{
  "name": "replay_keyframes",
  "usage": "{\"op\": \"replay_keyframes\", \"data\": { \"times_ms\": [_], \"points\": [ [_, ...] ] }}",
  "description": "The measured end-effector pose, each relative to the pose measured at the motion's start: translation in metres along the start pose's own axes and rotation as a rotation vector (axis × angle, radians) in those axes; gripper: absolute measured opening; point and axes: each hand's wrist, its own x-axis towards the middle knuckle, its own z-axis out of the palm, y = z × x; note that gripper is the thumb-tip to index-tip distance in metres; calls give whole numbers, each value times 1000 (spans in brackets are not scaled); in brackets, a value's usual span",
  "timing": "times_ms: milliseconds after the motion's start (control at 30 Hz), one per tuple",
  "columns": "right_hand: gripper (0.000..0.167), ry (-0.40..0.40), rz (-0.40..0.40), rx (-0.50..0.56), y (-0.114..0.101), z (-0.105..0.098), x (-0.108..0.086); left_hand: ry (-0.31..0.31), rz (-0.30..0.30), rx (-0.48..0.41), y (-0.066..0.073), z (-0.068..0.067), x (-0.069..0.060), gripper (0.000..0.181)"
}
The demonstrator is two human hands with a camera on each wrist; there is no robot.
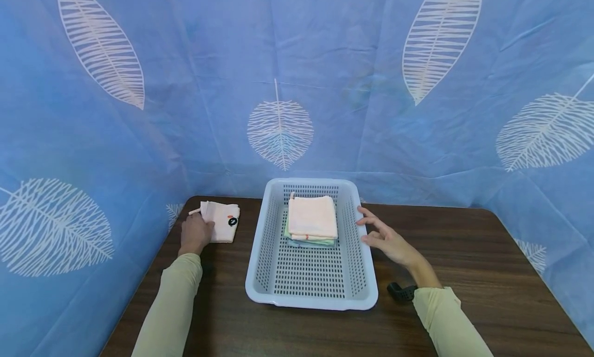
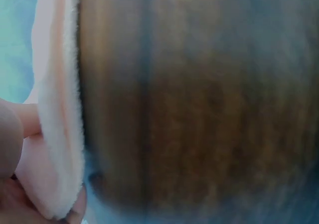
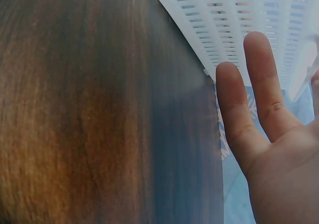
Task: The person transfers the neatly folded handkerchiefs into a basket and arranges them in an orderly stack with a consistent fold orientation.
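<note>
My left hand (image 1: 196,232) is at the far left of the table and grips a folded pale pink towel (image 1: 221,224) by its left side. In the left wrist view, thumb and fingers pinch the towel's thick fluffy edge (image 2: 60,109). A dark round patch (image 1: 232,221) shows on its front. My right hand (image 1: 387,240) is at the right side of a light blue perforated basket (image 1: 311,301), its fingers fairly straight and spread at the rim. Inside the basket, a folded pink towel (image 1: 312,216) lies on top of green and blue folded cloths (image 1: 320,243).
The basket stands mid-table on dark wood (image 1: 464,254). A black strap-like item (image 1: 401,292) is by the right wrist. Blue fabric with white leaf prints (image 1: 343,88) hangs behind the table and along its sides.
</note>
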Motion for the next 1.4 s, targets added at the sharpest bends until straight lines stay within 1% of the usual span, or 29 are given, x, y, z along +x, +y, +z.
{"op": "replay_keyframes", "data": {
  "times_ms": [167, 300, 433, 500, 667, 733, 1000, 1133, 1200, 1300, 1400],
  "points": [
    [41, -3, -2, 7, 0, 0, 0, -48, -29, -109, -3, -3, 0, 56],
    [41, -5, 2, 2, 0, 0, 0, -73, -58, -169, -6, -8, 0, 63],
    [42, -5, 1, 1, -1, 0, 0, -101, -103, -242, -5, -12, -1, 67],
    [42, -2, 2, -1, -2, 0, 0, -109, -114, -261, -5, -13, -2, 69],
    [43, 4, 7, -8, -3, 1, -1, -106, -93, -240, -4, -16, -3, 68],
    [43, 4, 10, -13, -3, 1, -1, -106, -88, -245, -3, -17, -4, 67],
    [43, 0, 4, -4, -3, 1, 0, -81, -104, -317, -1, -20, -6, 63],
    [44, -6, 2, 11, -3, 2, -1, -46, -100, -353, -2, -18, -5, 61],
    [43, -8, 2, 18, -2, 2, -1, -27, -94, -375, -3, -18, -5, 59],
    [42, -9, 2, 23, -1, 2, 0, -14, -91, -424, -2, -18, -6, 58],
    [42, -8, 2, 21, -1, 1, -1, -11, -78, -521, 3, -20, -9, 57]
  ]
}}
